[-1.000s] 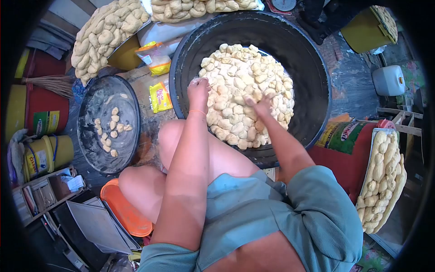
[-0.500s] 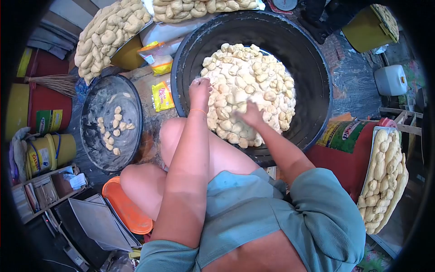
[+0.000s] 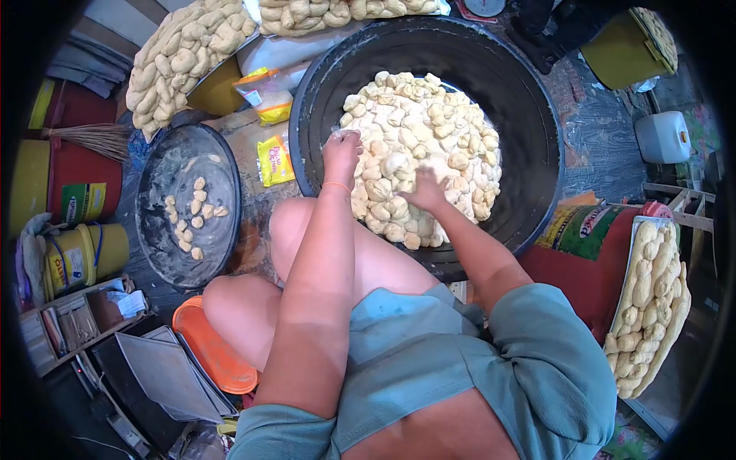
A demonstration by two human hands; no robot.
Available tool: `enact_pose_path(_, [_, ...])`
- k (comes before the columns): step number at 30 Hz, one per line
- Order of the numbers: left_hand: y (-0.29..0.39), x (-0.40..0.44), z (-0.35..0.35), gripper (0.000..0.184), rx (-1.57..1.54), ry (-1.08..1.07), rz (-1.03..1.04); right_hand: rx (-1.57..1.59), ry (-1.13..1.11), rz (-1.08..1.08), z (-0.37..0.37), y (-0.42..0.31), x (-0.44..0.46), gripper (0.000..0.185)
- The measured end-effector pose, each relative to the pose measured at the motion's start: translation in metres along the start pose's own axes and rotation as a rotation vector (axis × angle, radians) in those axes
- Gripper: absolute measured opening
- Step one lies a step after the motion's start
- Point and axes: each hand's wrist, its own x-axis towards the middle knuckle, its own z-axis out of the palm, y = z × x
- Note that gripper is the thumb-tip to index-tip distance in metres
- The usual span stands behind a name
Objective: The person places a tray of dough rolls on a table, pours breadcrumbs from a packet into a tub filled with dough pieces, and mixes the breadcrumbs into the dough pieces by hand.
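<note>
A wide heap of small floured dough pieces (image 3: 418,138) lies in a large black tub (image 3: 525,153). My left hand (image 3: 342,149) hovers at the heap's left side, inside the tub's left wall. Its fingers are curled closed, with something pale at the fingertips that I cannot make out. My right hand (image 3: 425,192) is low over the front of the heap, thumb and fingers apart and somewhat blurred, next to several larger dough pieces. To the left, a shallow black basin (image 3: 153,222) holds several scattered dough pieces (image 3: 197,207).
Braided dough sits on trays at the upper left (image 3: 184,65), at the top and at the right (image 3: 648,307). Yellow packets (image 3: 274,161) lie between basin and tub. A red bucket (image 3: 563,268), a white jug (image 3: 662,136) and an orange tray (image 3: 218,349) stand around me.
My right hand has shifted slightly up and left over the dough pieces, and a pale dough piece beside it shows more clearly. My left hand has barely moved.
</note>
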Motion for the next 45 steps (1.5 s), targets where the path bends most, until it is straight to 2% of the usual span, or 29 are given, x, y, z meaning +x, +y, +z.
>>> enact_pose_path(2, [0.001,0.001,-0.001,0.024,0.015,-0.009,-0.002,0.121,0.023,-0.181,-0.004,-0.006,-0.013,0.084])
enact_pose_path(5, [-0.002,0.005,-0.002,0.024,-0.028,-0.048,0.005,0.292,-0.088,-0.517,-0.006,0.006,-0.019,0.078])
enact_pose_path(6, [-0.004,0.005,-0.003,0.025,-0.009,-0.050,0.001,0.251,-0.012,-0.580,-0.007,0.008,-0.017,0.076])
enact_pose_path(9, [0.000,-0.001,-0.003,0.027,0.040,-0.053,-0.020,0.404,-0.058,-0.171,-0.014,-0.001,-0.007,0.070])
enact_pose_path(10, [0.000,-0.003,-0.004,0.027,0.043,-0.061,-0.034,0.382,0.008,-0.070,-0.010,-0.008,-0.008,0.067])
enact_pose_path(13, [0.004,-0.006,-0.004,0.029,0.063,-0.092,-0.065,0.430,-0.075,-0.199,-0.012,-0.013,-0.005,0.059])
enact_pose_path(15, [0.003,-0.008,-0.002,0.030,0.060,-0.121,-0.079,0.867,-0.192,-0.219,-0.023,-0.010,-0.003,0.053])
enact_pose_path(17, [0.004,-0.009,-0.001,0.041,0.159,-0.213,-0.126,1.204,-0.252,-0.217,-0.055,-0.018,-0.012,0.046])
enact_pose_path(19, [0.013,-0.018,0.005,0.048,0.242,-0.297,-0.204,1.583,-0.448,-0.257,-0.089,-0.027,-0.024,0.045])
enact_pose_path(20, [0.021,-0.027,0.006,0.059,0.249,-0.373,-0.268,1.662,-0.435,-0.278,-0.096,-0.033,-0.025,0.049])
enact_pose_path(23, [0.025,-0.037,0.009,0.061,-0.012,-0.708,-0.306,1.952,-0.283,-0.215,-0.117,-0.066,-0.043,0.046])
enact_pose_path(24, [0.028,-0.040,0.008,0.057,0.078,-0.617,-0.291,1.972,-0.343,-0.284,-0.121,-0.069,-0.044,0.046])
enact_pose_path(27, [0.026,-0.036,0.003,0.054,0.070,-0.568,-0.201,1.765,-0.129,-0.481,-0.120,-0.075,-0.037,0.045])
enact_pose_path(28, [0.028,-0.037,0.003,0.049,0.035,-0.550,-0.169,1.589,0.061,-0.532,-0.121,-0.076,-0.035,0.041])
enact_pose_path(32, [0.026,-0.031,-0.003,0.042,-0.087,-0.566,-0.165,1.293,0.342,-0.170,-0.141,-0.064,-0.032,0.032])
enact_pose_path(34, [0.031,-0.037,0.000,0.036,-0.163,-0.517,-0.175,1.213,0.222,-0.263,-0.140,-0.064,-0.032,0.037])
enact_pose_path(36, [0.020,-0.027,-0.001,0.038,-0.084,-0.563,-0.205,1.133,0.108,-0.351,-0.137,-0.065,-0.032,0.043])
enact_pose_path(39, [0.032,-0.040,0.004,0.041,0.090,-0.606,-0.261,1.192,-0.021,-0.335,-0.129,-0.074,-0.035,0.043])
enact_pose_path(40, [0.038,-0.046,0.004,0.042,0.159,-0.612,-0.282,1.224,-0.129,-0.375,-0.132,-0.069,-0.028,0.038])
enact_pose_path(45, [0.029,-0.039,-0.002,0.044,-0.015,-0.703,-0.258,1.731,0.223,-0.360,-0.133,-0.077,-0.020,0.025])
